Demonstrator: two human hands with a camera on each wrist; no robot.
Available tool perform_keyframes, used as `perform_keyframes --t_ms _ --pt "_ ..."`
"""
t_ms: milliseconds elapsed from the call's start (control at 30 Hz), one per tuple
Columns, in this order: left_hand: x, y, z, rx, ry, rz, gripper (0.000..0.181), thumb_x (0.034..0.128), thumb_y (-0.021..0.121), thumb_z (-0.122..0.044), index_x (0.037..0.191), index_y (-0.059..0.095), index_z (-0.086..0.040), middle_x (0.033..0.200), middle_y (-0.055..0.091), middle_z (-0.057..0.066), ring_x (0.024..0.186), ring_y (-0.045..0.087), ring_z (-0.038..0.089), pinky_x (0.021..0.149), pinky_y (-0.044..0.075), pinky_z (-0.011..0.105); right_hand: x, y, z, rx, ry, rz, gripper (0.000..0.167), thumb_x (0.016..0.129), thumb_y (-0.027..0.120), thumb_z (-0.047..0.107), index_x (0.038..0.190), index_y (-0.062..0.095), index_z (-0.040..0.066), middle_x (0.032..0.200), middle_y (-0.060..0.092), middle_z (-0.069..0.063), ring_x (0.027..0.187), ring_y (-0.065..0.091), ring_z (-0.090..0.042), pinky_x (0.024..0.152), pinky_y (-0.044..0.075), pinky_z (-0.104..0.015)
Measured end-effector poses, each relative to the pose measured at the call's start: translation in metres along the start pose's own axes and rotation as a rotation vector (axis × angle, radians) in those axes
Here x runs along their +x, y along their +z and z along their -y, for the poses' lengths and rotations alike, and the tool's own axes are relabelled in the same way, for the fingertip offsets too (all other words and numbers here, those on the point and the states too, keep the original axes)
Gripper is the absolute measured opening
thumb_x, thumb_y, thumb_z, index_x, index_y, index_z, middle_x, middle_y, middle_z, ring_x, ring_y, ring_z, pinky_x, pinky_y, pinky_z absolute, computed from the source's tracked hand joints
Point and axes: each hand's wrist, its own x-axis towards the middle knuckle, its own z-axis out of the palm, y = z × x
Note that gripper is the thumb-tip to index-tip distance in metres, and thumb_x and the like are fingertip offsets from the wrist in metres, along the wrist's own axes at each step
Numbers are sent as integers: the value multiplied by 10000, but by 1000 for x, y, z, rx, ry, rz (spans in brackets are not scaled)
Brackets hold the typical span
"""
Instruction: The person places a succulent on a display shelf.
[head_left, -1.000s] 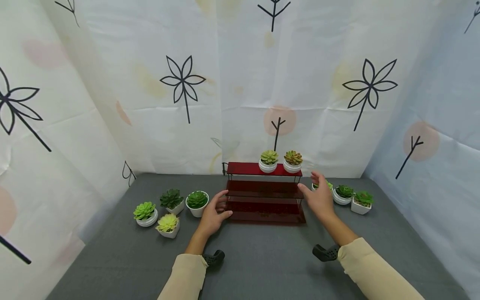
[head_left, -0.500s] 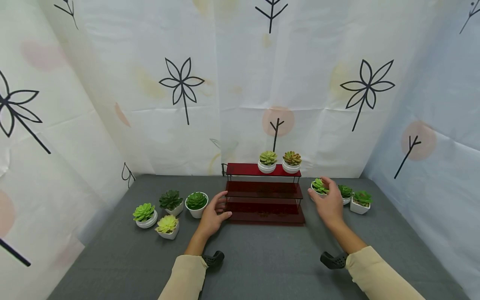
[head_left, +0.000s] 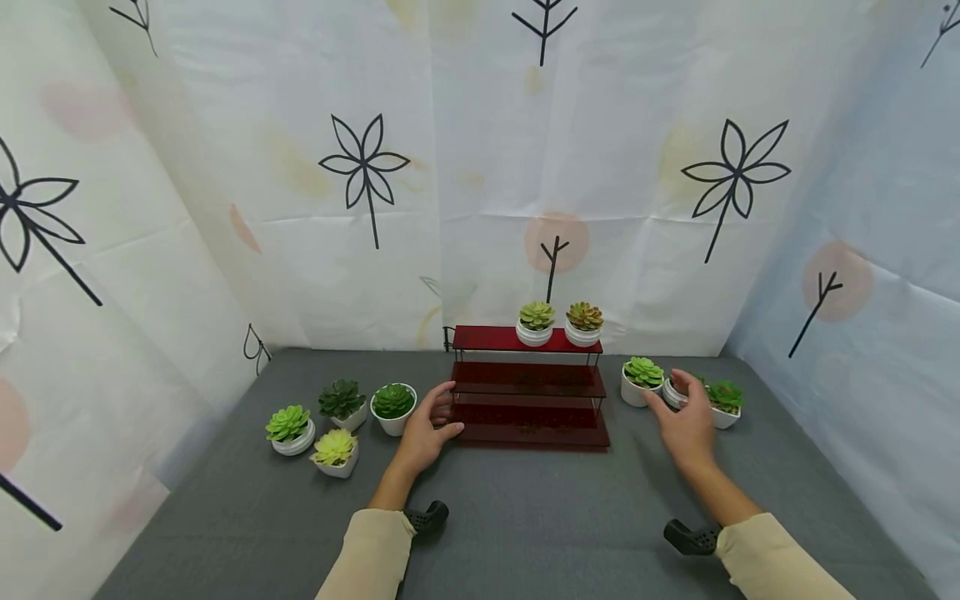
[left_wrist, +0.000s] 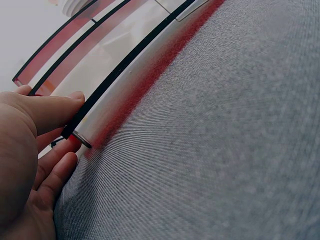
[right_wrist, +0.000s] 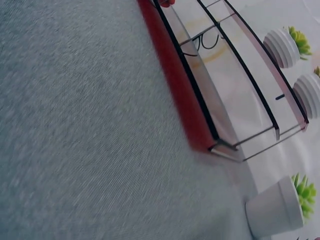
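A tiered display shelf [head_left: 525,427] with dark red translucent steps and thin black supports stands at the back of the table. My left hand [head_left: 427,427] pinches its left end: in the left wrist view the thumb [left_wrist: 62,107] lies on the lowest step's black edge, fingers beneath. On the top step sit a pale green succulent [head_left: 536,317] and a brownish one [head_left: 585,317] in ribbed white pots. My right hand [head_left: 686,427] is at a ribbed white pot [head_left: 671,395], thumb and fingers spread about it, partly hiding it; the right wrist view does not show the grip.
Right of the shelf stand a light green succulent [head_left: 642,373] and, behind my right hand, one in a square pot [head_left: 724,403]. Several potted succulents, among them a yellow-green one [head_left: 335,454], stand left. Printed white cloth [head_left: 487,167] walls the grey table [head_left: 525,517].
My right hand has moved rightward from beside the shelf, past the light green succulent, to the ribbed pot beyond it. The left hand stays on the shelf's end.
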Motion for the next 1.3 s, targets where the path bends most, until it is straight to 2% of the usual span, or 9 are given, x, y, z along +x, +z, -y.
perform_keyframes --t_ms 300,433,533,600,700,767,967,1100,1300 --pt "-1 1 -1 -6 1 -1 694 841 739 2 1444 461 -200 1286 580 154 1063 579 299 928 452 487 -6 -12 -12 -14 72 -62 502 874 723 74 1302 499 -64 1251 556 -264 1172 511 -375 915 385 -470" --pt "0 1 -1 -9 7 -1 695 840 737 6 1446 459 -191 1287 578 160 1064 578 308 925 451 495 -8 -17 -15 -35 126 -78 473 897 704 110 1301 516 -48 1220 584 -247 1129 536 -353 872 399 -354" --pt "0 1 -1 -9 4 1 695 842 734 8 1447 457 -191 1291 577 155 1069 575 306 931 448 491 -10 -22 -15 -36 158 -86 443 907 693 132 1287 538 -35 1187 608 -226 1056 561 -274 819 393 -238" --pt "0 1 -1 -10 3 2 695 842 733 11 1448 456 -189 1292 577 153 1071 575 306 934 447 490 -11 -25 -16 -27 167 -97 431 906 691 137 1270 549 -44 1165 614 -229 971 562 -158 787 381 -194" --pt "0 1 -1 -11 2 1 694 843 730 15 1448 456 -186 1293 576 154 1073 573 306 937 445 490 -11 -28 -19 -18 182 -113 417 902 694 141 1251 565 -47 1139 621 -223 858 490 28 769 377 -179" --pt "0 1 -1 -14 1 0 695 843 730 17 1448 455 -186 1291 577 157 1074 573 308 938 445 491 -12 -29 -20 -18 201 -121 414 905 693 152 1249 570 -42 1138 621 -219 822 433 100 763 376 -188" --pt "-1 1 -1 -16 2 2 698 839 732 20 1447 456 -185 1287 578 162 1074 574 310 938 444 497 -13 -36 -25 -26 296 -129 416 932 663 211 1271 560 -7 1168 614 -189 845 428 80 731 379 -206" --pt "0 1 -1 -16 0 0 699 835 735 21 1446 458 -177 1284 582 158 1063 578 305 931 447 497 -14 -39 -28 -23 332 -149 425 931 656 220 1273 548 -8 1146 611 -172 794 423 109 717 384 -212" --pt "1 1 0 -11 -7 -3 699 834 736 24 1443 462 -183 1286 584 147 1064 577 295 935 448 481 -15 -43 -32 8 398 -199 478 912 678 231 1295 525 -10 1092 573 -72 770 410 121 715 384 -200"
